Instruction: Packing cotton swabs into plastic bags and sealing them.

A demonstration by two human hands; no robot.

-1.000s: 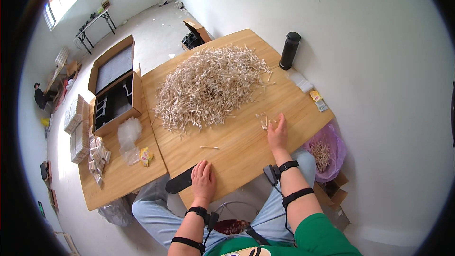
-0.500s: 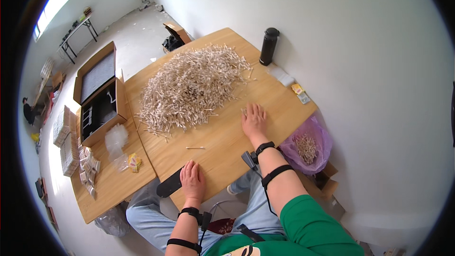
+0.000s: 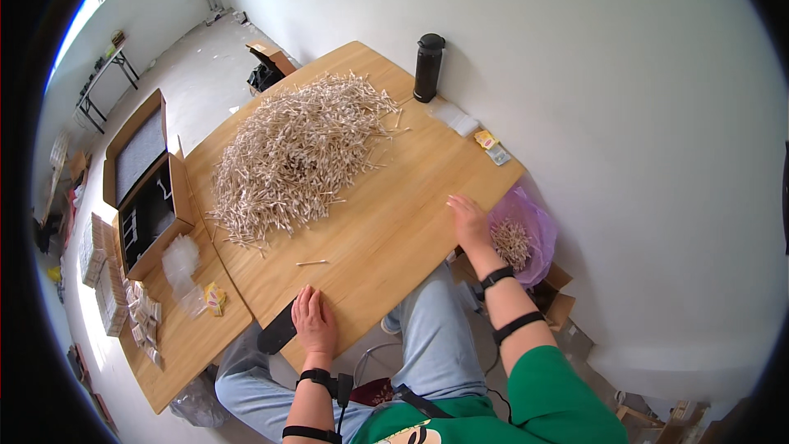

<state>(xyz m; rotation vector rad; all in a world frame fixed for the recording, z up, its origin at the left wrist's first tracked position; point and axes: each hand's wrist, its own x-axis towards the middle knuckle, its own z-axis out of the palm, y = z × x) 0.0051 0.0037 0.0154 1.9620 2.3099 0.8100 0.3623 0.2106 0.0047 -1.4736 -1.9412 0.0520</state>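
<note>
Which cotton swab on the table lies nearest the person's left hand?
The lone swab, lying by itself just beyond the left hand; the rest lie in or close around the large pile, farther away.

left hand point(image 3: 316, 327): by black slab point(image 3: 277, 331) | right hand point(image 3: 469, 224): near purple bag point(image 3: 540, 234) | swabs point(image 3: 300, 156): heaped

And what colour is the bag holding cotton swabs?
The bag is light purple, shown in the head view.
</note>
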